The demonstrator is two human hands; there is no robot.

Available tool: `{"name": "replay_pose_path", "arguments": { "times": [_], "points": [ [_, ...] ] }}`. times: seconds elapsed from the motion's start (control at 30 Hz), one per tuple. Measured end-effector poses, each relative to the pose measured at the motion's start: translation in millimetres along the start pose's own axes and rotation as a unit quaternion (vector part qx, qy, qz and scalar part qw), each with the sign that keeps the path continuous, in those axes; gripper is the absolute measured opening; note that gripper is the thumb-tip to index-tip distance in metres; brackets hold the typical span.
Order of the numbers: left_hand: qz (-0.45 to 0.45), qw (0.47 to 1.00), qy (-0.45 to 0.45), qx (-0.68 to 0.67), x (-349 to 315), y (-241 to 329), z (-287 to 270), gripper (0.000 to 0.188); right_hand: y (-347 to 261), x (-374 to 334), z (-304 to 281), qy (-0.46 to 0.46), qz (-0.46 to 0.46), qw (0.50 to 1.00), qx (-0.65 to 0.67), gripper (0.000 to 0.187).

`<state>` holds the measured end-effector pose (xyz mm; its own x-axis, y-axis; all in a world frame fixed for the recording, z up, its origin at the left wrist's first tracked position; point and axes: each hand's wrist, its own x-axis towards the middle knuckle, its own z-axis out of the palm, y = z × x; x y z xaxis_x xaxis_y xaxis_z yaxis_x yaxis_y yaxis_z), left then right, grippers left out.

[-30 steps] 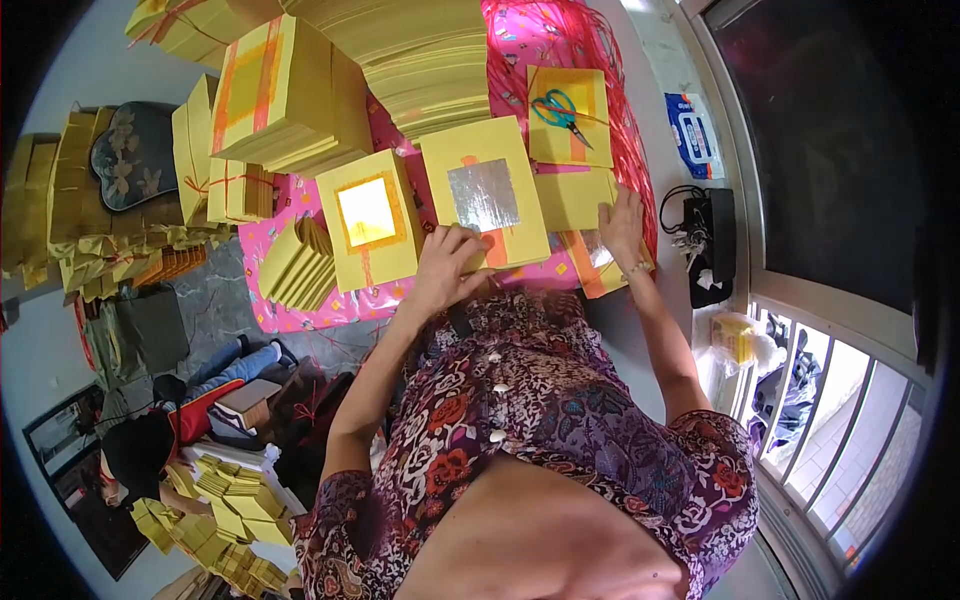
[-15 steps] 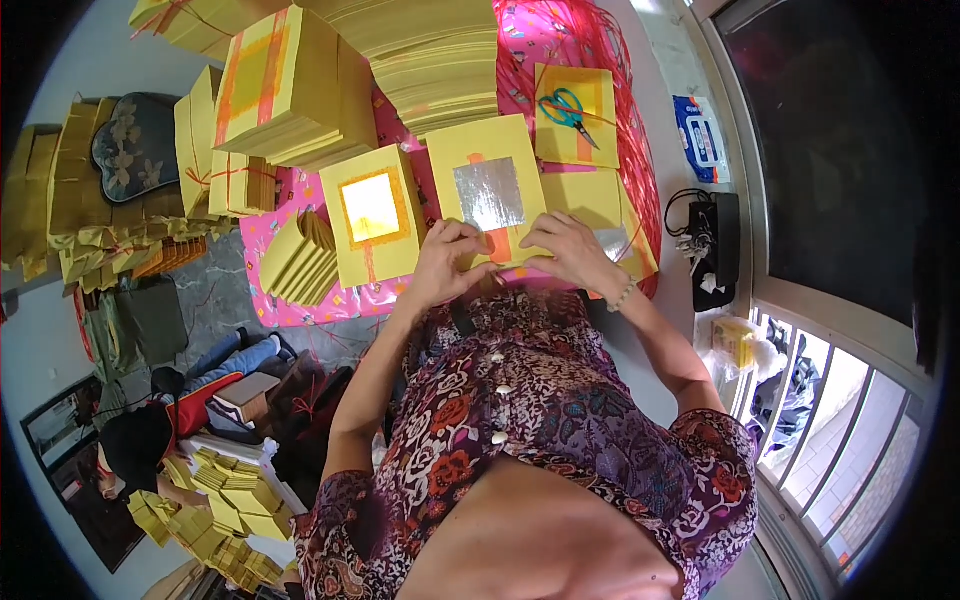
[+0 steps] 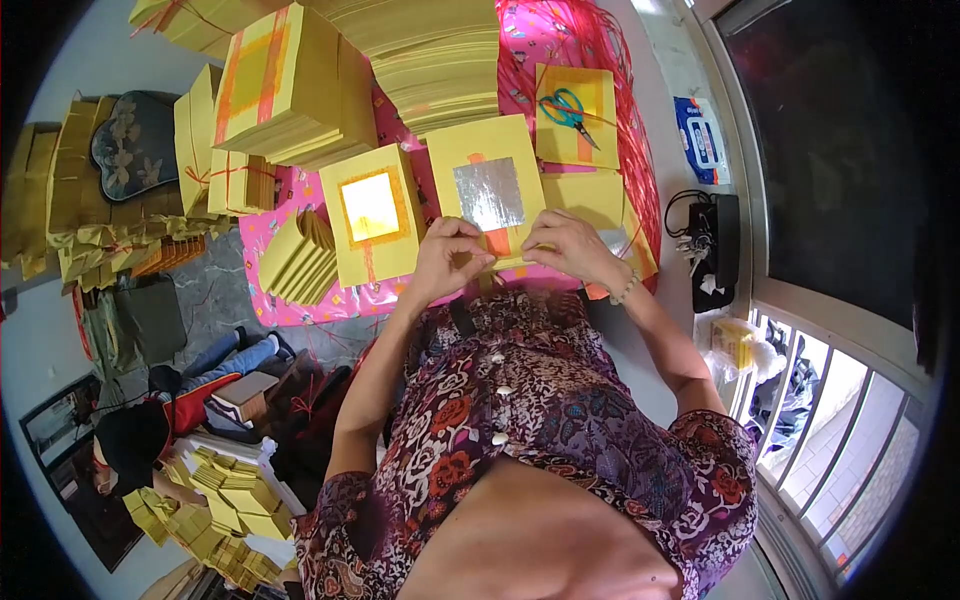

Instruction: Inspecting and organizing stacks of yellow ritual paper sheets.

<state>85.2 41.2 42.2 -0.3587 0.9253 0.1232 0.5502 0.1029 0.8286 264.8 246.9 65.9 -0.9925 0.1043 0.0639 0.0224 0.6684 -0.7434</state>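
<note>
The yellow rectangular paper sheet with a square silver-foil panel [image 3: 488, 190] lies at the dial's centre on the pink-patterned counter [image 3: 514, 85]. My left grip [image 3: 442, 260], at seven o'clock, and right grip [image 3: 574, 248], at four, curl at its near edge; whether they pinch it, I cannot tell. Teal-handled metal scissors [image 3: 571, 119] lie toward one o'clock.

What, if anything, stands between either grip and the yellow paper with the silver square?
Nothing visible: the left grip and right grip are already at the paper's near edge. The scissors lie off right.
</note>
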Motion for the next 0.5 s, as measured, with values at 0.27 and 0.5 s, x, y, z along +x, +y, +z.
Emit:
{"name": "replay_pose_path", "arguments": {
  "times": [0.27,0.5],
  "points": [
    [0.002,1.0,-0.004,0.0,2.0,2.1,-1.0,0.011,-0.1,0.6,-2.7,-0.018,0.027,0.999,0.023,0.018],
    [-0.005,1.0,-0.008,0.01,0.8,7.9,-4.2,0.015,-8.2,3.7,-0.4,0.018,-0.064,0.994,-0.083,0.013]
  ]
}}
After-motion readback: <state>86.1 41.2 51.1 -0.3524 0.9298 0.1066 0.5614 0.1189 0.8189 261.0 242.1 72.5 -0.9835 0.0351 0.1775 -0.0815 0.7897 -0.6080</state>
